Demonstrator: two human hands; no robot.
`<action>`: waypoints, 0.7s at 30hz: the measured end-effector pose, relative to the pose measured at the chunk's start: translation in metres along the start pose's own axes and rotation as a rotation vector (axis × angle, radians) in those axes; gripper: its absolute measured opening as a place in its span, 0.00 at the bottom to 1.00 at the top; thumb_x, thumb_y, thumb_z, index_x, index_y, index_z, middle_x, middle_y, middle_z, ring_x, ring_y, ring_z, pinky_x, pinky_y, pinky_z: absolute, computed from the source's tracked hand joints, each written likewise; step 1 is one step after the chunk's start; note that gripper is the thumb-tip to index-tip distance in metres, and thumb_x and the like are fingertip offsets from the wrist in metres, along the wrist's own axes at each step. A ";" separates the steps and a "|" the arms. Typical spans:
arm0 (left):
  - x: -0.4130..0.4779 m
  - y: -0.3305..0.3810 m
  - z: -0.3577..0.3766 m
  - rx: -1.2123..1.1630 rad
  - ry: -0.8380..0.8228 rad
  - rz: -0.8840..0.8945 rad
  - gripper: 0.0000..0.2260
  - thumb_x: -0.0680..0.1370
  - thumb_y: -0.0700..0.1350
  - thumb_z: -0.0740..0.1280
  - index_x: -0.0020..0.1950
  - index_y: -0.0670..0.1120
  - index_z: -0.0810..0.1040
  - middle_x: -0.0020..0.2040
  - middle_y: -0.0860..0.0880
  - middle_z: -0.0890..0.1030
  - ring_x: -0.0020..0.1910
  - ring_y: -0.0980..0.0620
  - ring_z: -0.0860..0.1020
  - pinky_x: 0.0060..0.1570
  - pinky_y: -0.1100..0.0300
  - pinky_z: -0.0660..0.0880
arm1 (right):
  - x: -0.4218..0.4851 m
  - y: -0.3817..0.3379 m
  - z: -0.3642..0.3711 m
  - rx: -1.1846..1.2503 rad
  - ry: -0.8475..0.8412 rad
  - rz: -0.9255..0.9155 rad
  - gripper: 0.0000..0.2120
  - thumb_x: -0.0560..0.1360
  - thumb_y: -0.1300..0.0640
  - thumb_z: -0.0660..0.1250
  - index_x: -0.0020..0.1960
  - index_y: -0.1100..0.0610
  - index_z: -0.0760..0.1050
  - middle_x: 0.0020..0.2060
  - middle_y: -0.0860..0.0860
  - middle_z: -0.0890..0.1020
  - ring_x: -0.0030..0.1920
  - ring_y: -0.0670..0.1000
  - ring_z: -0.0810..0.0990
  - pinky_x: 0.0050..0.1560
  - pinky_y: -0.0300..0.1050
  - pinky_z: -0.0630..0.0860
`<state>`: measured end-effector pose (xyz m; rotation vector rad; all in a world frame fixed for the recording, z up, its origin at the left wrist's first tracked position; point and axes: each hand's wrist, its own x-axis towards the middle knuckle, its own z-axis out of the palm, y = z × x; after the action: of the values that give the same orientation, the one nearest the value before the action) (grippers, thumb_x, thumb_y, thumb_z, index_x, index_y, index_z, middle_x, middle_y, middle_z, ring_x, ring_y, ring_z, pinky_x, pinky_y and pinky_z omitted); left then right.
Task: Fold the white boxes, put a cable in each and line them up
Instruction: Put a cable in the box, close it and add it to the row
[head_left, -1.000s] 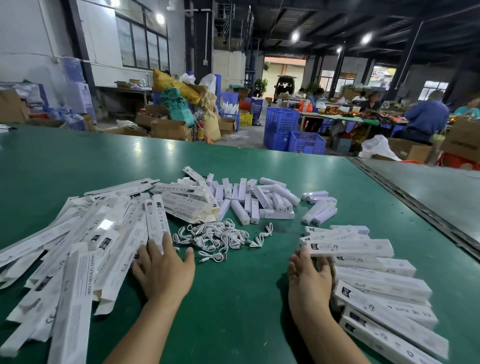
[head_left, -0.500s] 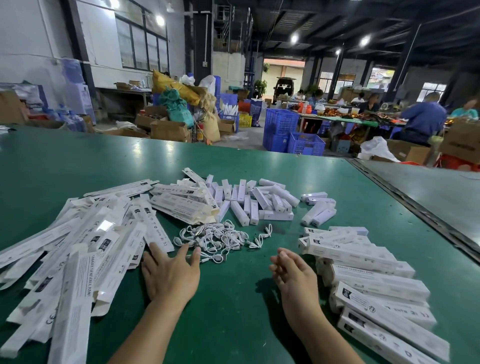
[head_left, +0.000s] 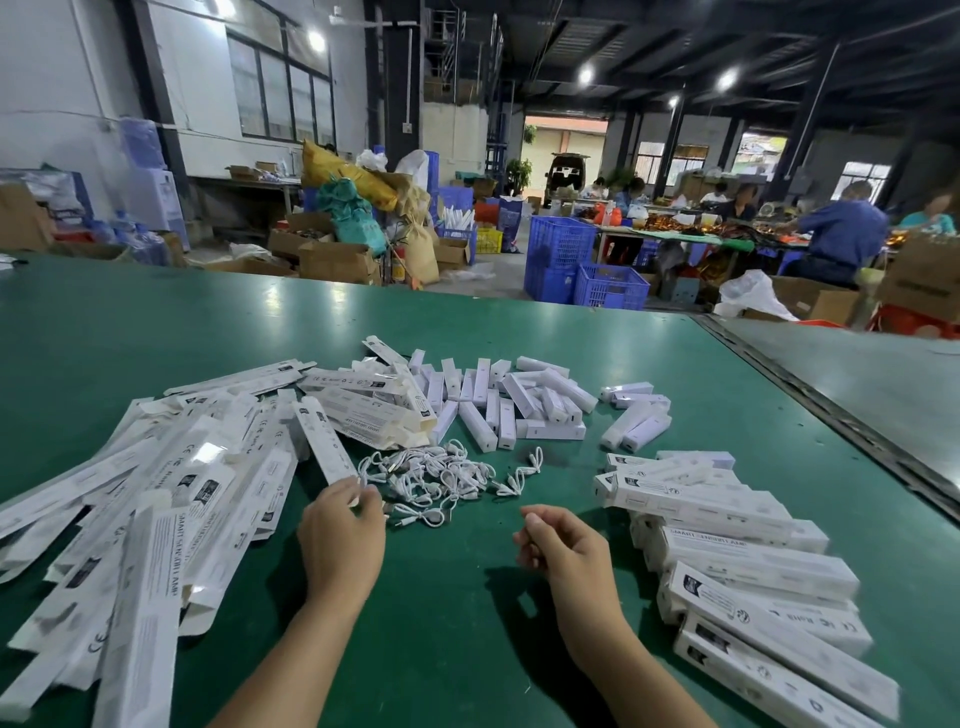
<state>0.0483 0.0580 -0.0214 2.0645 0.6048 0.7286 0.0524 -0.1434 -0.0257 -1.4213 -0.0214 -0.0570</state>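
Now the left hand (head_left: 340, 535) pinches the near end of one flat box (head_left: 323, 441). Its fingers (head_left: 358, 492) are closed on the card at the right edge of the heap of flat boxes (head_left: 156, 499), which covers the left side of the table (head_left: 467, 649). The right hand (head_left: 563, 545) hovers near the middle, fingers loosely curled with nothing visible in them. Just beyond both hands lies a tangle of white cables (head_left: 436, 475). The folded boxes (head_left: 727, 551) lie in a rough, overlapping line on the right, and a scatter of small white blocks (head_left: 498, 410) sits farther off.

The step in hand looks like drawing one flat box clear so it can be folded. To do that well, the pinch should take a single sheet only, since it lies against its neighbours and a drag could pull them along. Lifting the near end and sliding it toward the bare green patch between the hands would free it cleanly. The right hand is well placed to take the other end, so both can squeeze the long edges and pop the sleeve square before tucking a flap. Picking one cable by its plug should avoid lifting a clump. The line on the right looks uneven and wants squaring as each box joins it.
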 end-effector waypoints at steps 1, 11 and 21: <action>0.000 0.003 -0.001 -0.037 0.014 -0.004 0.12 0.80 0.40 0.65 0.59 0.37 0.82 0.62 0.43 0.81 0.63 0.43 0.78 0.65 0.51 0.70 | 0.000 0.000 0.000 -0.003 -0.001 0.000 0.06 0.78 0.65 0.66 0.46 0.60 0.81 0.30 0.51 0.81 0.30 0.47 0.76 0.38 0.42 0.73; -0.023 0.023 -0.005 -0.224 0.060 0.519 0.11 0.74 0.45 0.66 0.40 0.40 0.85 0.40 0.49 0.83 0.42 0.54 0.79 0.44 0.67 0.72 | 0.000 0.000 -0.001 0.030 -0.066 0.013 0.05 0.78 0.62 0.66 0.48 0.58 0.81 0.35 0.52 0.83 0.32 0.48 0.78 0.40 0.44 0.75; -0.050 0.031 0.006 -0.391 -0.468 0.850 0.10 0.74 0.45 0.69 0.34 0.45 0.84 0.35 0.56 0.82 0.40 0.57 0.78 0.44 0.62 0.75 | 0.004 0.005 0.003 0.154 -0.234 0.125 0.28 0.65 0.33 0.73 0.61 0.44 0.77 0.58 0.54 0.82 0.56 0.52 0.82 0.54 0.50 0.79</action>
<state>0.0215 0.0058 -0.0119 1.9700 -0.6756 0.7001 0.0564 -0.1398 -0.0300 -1.2662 -0.1271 0.2105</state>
